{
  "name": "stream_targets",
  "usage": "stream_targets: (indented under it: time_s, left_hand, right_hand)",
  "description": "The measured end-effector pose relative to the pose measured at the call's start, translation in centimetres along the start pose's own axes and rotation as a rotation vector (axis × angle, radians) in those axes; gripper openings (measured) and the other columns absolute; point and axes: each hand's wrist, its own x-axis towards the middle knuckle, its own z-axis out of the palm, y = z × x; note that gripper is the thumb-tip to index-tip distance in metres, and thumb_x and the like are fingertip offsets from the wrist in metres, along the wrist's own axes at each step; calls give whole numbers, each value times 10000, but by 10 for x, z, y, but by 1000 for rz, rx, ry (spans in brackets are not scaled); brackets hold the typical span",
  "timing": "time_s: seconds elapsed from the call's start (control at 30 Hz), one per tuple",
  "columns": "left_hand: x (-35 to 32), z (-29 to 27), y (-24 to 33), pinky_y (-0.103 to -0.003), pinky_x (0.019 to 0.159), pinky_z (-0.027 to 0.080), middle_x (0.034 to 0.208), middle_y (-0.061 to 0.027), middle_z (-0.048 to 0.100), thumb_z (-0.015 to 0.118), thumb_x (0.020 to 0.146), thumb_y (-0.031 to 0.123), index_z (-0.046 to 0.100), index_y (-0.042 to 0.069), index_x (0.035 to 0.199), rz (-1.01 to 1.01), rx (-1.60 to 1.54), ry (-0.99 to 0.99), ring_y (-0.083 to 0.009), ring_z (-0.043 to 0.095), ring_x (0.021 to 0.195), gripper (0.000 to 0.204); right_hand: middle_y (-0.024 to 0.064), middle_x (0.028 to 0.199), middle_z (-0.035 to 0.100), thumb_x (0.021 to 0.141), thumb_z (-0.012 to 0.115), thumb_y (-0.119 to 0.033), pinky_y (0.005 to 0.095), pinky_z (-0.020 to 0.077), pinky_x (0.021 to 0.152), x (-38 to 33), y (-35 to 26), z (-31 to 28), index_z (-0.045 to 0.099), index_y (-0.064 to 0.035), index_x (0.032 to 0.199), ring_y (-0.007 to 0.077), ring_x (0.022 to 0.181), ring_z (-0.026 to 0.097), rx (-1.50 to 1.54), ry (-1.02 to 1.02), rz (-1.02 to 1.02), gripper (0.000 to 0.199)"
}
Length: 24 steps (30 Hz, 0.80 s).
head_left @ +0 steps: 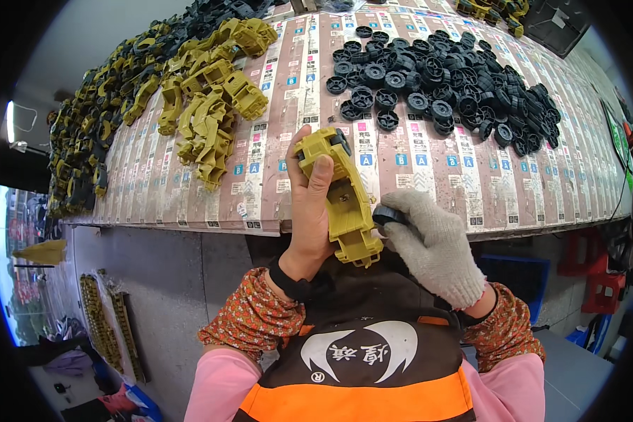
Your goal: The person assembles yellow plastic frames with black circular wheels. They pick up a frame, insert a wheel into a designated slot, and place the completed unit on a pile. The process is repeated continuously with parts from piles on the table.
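Observation:
My bare left hand (311, 200) is wrapped round a yellow plastic toy truck body (348, 207), held tilted above the table's near edge with its thumb across the upper part. One dark wheel (340, 141) sits at the upper right side of this body. My right hand (429, 243), in a light knitted glove, pinches a black toy wheel (389, 215) against or close to the body's lower right side. Whether the wheel touches the body there, I cannot tell.
On the table (288, 126), a pile of loose black wheels (436, 81) lies at the far right. Several yellow truck bodies (211, 105) lie left of centre, beside a big heap of yellow-and-black toy trucks (91, 133). Red crates (601, 288) stand below at right.

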Motion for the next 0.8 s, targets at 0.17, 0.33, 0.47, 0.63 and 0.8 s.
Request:
stream_targets:
  time_s: [0.17,0.33,0.47,0.63,0.8]
  left_hand:
    - [-1,-3,-3,-343,889,637,1331,-45,586,670,1082,233,342,210,1589,52,22,-36,-150,645,1096,605]
    - [0,1,-2,-331,904,621,1308,-36,593,673,1081,212,352,212,1584,110,31,8,-143,642,1089,597]
    - [-1,2,-4,-327,856,631,1303,-33,610,692,1068,273,414,199,1565,164,65,2,-143,661,1083,574]
    - [-4,2,-7,-317,998,556,1369,-54,580,707,1051,124,327,169,1609,233,144,-84,-144,621,1160,676]
    - [0,4,-15,-323,1036,521,1371,-68,573,656,1093,191,312,147,1615,280,178,-12,-144,588,1202,627]
  right_hand:
    - [222,1032,732,956,677,-10,423,590,808,-4,-2,6,641,-12,1276,406,939,752,-89,14,-70,322]
    - [239,1025,731,947,657,-2,441,588,803,-9,-1,9,614,-8,1309,432,951,746,-73,-19,-31,364]
    - [252,997,727,936,646,8,460,587,783,-11,-1,9,612,-2,1307,449,912,741,-77,-42,-27,373]
    - [269,979,721,897,649,1,474,590,771,-18,-2,15,607,8,1307,464,879,734,-109,-36,-85,412]
    - [259,1069,730,862,737,-82,446,592,803,-4,-9,1,563,20,1372,406,906,754,-63,-166,80,548]
